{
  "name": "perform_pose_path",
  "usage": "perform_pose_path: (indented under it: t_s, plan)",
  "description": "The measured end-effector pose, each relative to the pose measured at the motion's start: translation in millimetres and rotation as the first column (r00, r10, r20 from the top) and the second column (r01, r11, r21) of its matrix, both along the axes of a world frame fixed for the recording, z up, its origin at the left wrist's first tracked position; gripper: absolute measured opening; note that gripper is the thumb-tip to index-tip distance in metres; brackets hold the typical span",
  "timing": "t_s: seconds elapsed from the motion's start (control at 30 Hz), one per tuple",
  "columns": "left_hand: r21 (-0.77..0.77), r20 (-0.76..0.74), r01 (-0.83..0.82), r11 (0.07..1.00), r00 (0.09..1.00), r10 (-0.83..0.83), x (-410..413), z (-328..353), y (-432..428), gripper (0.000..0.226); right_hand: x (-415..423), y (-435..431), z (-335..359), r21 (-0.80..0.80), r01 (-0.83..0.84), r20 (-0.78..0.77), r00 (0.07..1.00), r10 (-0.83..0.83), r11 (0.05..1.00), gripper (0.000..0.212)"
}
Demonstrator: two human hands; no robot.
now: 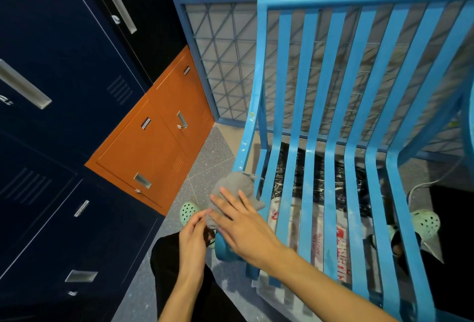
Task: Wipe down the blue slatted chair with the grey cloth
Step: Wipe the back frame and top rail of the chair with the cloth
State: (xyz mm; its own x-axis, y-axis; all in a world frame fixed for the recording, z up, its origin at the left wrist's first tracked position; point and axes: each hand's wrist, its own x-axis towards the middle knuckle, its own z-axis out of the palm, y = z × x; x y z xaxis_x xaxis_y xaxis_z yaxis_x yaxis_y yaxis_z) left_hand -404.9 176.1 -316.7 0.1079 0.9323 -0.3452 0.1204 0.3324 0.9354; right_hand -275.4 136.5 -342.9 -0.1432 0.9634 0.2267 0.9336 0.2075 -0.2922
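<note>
The blue slatted chair (331,121) fills the right half of the view, with its curved slats running from the tall back down to the seat. A crumpled grey cloth (237,185) lies on the left front edge of the seat frame. My right hand (238,221) lies flat on the cloth with straight fingers, pressing it onto the frame. My left hand (193,234) is just left of it and pinches the cloth's lower corner between fingertips and thumb.
Dark blue lockers (51,116) and an orange cabinet (159,137) stand close on the left. A blue metal grid fence (223,60) runs behind the chair. Plastic bags (320,219) lie under the seat. My feet in pale green clogs (188,210) stand on the speckled floor.
</note>
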Motion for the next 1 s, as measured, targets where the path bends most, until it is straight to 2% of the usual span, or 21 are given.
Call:
perform_pose_path:
  t_s: [0.1, 0.17, 0.3, 0.37, 0.53, 0.7, 0.87, 0.93, 1.0]
  plan:
    - [-0.038, 0.031, 0.016, 0.999, 0.999, -0.014, 1.2, 0.8, 2.3, 0.025, 18.9, 11.1, 3.4, -0.041, 0.160, -0.212, 0.963, -0.165, 0.986, 0.046]
    - [-0.039, 0.026, 0.028, 0.999, 0.999, -0.027, 1.9, 1.4, 2.2, 0.025, 23.1, 14.3, 6.2, -0.071, 0.213, -0.258, 0.940, -0.225, 0.974, 0.049]
    - [-0.028, 0.013, 0.015, 0.999, 1.000, -0.015, 2.5, 3.3, 3.2, 0.025, 8.0, -2.4, 2.3, -0.030, 0.028, -0.084, 0.996, -0.030, 0.999, 0.046]
    - [-0.019, 0.005, 0.017, 1.000, 1.000, -0.017, 3.9, 5.0, 3.7, 0.026, 13.6, -4.2, 1.9, -0.015, -0.004, -0.043, 0.999, 0.004, 1.000, 0.046]
    - [-0.016, 0.002, 0.048, 0.999, 0.999, -0.048, 4.6, 6.8, 2.1, 0.027, 38.5, 23.0, 12.5, -0.100, 0.164, -0.165, 0.970, -0.179, 0.981, 0.045]
    - [-0.037, 0.067, 0.011, 0.999, 0.998, -0.009, 8.0, 13.3, 4.3, 0.028, 17.3, 1.1, 11.0, -0.056, 0.008, -0.080, 0.997, -0.013, 0.998, 0.047]
    - [-0.025, 0.060, 0.028, 0.999, 0.998, -0.026, 8.4, 8.2, 7.1, 0.032, 28.1, 6.9, 6.2, -0.064, 0.136, -0.180, 0.973, -0.146, 0.989, 0.048]
    - [-0.032, 0.058, 0.027, 0.999, 0.998, -0.025, 6.1, 7.7, 5.6, 0.032, 17.8, -0.6, 2.8, -0.044, 0.044, -0.104, 0.993, -0.049, 0.998, 0.045]
    - [-0.052, 0.034, 0.022, 0.998, 0.999, -0.021, 1.4, 7.1, 7.0, 0.031, 2.0, -15.7, -0.5, -0.016, -0.121, 0.044, 0.992, 0.122, 0.993, 0.043]
